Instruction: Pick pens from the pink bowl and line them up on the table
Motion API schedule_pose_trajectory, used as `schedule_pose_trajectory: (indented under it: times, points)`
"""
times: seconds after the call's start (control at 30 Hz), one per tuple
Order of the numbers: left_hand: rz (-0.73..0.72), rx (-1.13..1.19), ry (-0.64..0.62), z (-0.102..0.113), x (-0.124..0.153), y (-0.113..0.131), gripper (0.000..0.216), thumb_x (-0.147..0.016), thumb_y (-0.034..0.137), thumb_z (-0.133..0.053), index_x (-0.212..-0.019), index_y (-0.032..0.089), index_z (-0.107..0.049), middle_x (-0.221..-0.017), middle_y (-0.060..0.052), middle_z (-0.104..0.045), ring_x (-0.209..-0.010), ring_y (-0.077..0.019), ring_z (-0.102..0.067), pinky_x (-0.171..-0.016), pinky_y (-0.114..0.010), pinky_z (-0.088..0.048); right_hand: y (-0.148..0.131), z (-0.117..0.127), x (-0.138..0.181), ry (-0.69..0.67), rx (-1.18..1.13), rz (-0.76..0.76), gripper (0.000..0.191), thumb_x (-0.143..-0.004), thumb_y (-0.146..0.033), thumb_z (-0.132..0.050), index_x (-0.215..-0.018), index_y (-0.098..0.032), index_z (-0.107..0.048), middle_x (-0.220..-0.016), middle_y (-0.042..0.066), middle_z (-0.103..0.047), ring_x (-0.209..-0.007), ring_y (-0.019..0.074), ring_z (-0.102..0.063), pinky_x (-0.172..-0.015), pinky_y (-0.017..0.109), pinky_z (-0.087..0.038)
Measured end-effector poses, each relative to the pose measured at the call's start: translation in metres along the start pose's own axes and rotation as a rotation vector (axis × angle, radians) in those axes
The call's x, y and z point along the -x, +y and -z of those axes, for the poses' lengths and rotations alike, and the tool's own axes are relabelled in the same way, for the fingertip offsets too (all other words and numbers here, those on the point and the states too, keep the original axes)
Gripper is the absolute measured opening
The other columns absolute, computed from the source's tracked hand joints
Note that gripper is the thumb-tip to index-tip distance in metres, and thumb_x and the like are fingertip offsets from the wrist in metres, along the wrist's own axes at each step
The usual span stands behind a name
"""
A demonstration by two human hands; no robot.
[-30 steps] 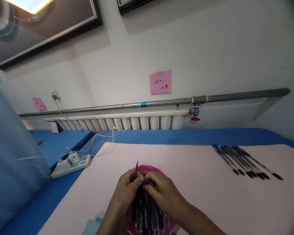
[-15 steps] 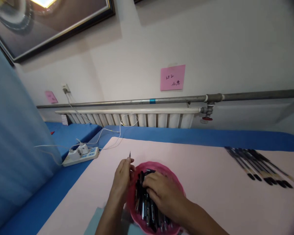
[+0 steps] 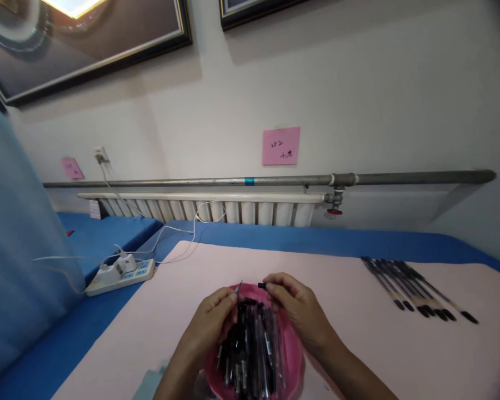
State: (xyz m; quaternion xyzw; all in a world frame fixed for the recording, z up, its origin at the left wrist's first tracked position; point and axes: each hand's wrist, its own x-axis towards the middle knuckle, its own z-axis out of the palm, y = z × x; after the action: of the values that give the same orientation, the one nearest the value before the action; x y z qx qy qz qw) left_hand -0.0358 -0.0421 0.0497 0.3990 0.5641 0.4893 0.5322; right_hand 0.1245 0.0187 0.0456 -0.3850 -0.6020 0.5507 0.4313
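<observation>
A pink basket (image 3: 295, 351) full of black and clear pen parts (image 3: 250, 347) stands in front of me. Over its left rim, my left hand (image 3: 210, 321) is closed around a slim pen (image 3: 239, 286), whose pointed tip sticks up past the fingers; the rest of it is hidden in the hand. Between thumb and fingers, my right hand (image 3: 302, 311) pinches a small black pen cap (image 3: 261, 285) above the basket's far right side. The cap and the pen tip are a short distance apart.
Several black pens (image 3: 416, 291) lie side by side on the pink sheet (image 3: 337, 311) to the right. A power strip (image 3: 120, 278) with plugs and white cables sits at the left. Behind the blue-covered table (image 3: 275, 232) run a radiator (image 3: 250, 213) and a pipe.
My right hand has come up out of the pens in the basket with a black cap. The left hand's pen now leans toward it. The view has shifted slightly.
</observation>
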Motion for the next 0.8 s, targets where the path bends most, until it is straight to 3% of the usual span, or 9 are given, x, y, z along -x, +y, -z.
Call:
schedule_pose_trajectory:
  times: [0.2, 0.33, 0.43, 0.53, 0.7, 0.8]
  points:
    - [0.047, -0.054, -0.127, -0.011, 0.005, 0.001, 0.026, -0.077, 0.042, -0.055, -0.073, 0.017, -0.060, -0.051, 0.005, -0.039, -0.040, -0.0053, -0.025, -0.041, -0.022, -0.010, -0.007, 0.010, -0.001, -0.068, -0.056, 0.009, 0.009, -0.073, -0.026, -0.057, -0.075, -0.020, -0.063, -0.055, -0.006, -0.050, -0.051, 0.0102, -0.044, -0.052, 0.024, -0.036]
    - [0.036, -0.023, -0.156, -0.009, 0.007, 0.000, 0.022, -0.077, 0.038, -0.056, -0.068, 0.018, -0.059, -0.051, 0.005, -0.036, -0.043, -0.0064, -0.025, -0.043, -0.022, -0.012, -0.008, 0.008, 0.002, -0.132, 0.016, 0.050, 0.008, -0.073, -0.023, -0.056, -0.073, -0.020, -0.064, -0.065, -0.003, -0.057, -0.062, 0.0124, -0.050, -0.060, 0.025, -0.040]
    - [0.033, -0.039, -0.175, -0.006, 0.007, -0.002, 0.015, -0.077, 0.031, -0.056, -0.072, 0.018, -0.062, -0.054, 0.004, -0.040, -0.045, -0.0071, -0.028, -0.044, -0.022, -0.015, -0.008, 0.008, 0.002, -0.155, 0.054, 0.067, 0.008, -0.072, -0.021, -0.056, -0.073, -0.020, -0.064, -0.071, -0.002, -0.060, -0.070, 0.0140, -0.053, -0.067, 0.026, -0.042]
    - [-0.001, -0.072, -0.230, -0.001, 0.008, -0.003, 0.015, -0.075, 0.023, -0.056, -0.085, 0.018, -0.066, -0.061, 0.001, -0.048, -0.047, -0.0075, -0.033, -0.045, -0.021, -0.021, -0.007, 0.009, 0.001, -0.112, -0.015, 0.038, 0.009, -0.070, -0.021, -0.058, -0.078, -0.020, -0.062, -0.070, -0.004, -0.058, -0.067, 0.0130, -0.053, -0.064, 0.025, -0.041]
    - [0.030, -0.097, -0.326, 0.000, 0.012, -0.001, 0.020, -0.078, 0.034, -0.055, -0.086, 0.019, -0.065, -0.065, -0.001, -0.055, -0.047, -0.0088, -0.047, -0.047, -0.021, -0.032, -0.005, 0.006, 0.002, -0.070, -0.209, -0.064, 0.015, -0.066, -0.021, -0.063, -0.080, -0.020, -0.060, -0.063, -0.006, -0.054, -0.055, 0.0093, -0.048, -0.054, 0.023, -0.038]
    - [0.093, -0.038, -0.331, -0.005, 0.011, 0.000, 0.024, -0.078, 0.040, -0.055, -0.090, 0.019, -0.062, -0.059, 0.001, -0.054, -0.039, -0.0058, -0.038, -0.039, -0.019, -0.023, -0.002, 0.003, 0.002, -0.065, -0.302, -0.103, 0.016, -0.064, -0.022, -0.066, -0.079, -0.019, -0.060, -0.059, -0.007, -0.054, -0.050, 0.0077, -0.045, -0.051, 0.022, -0.036]
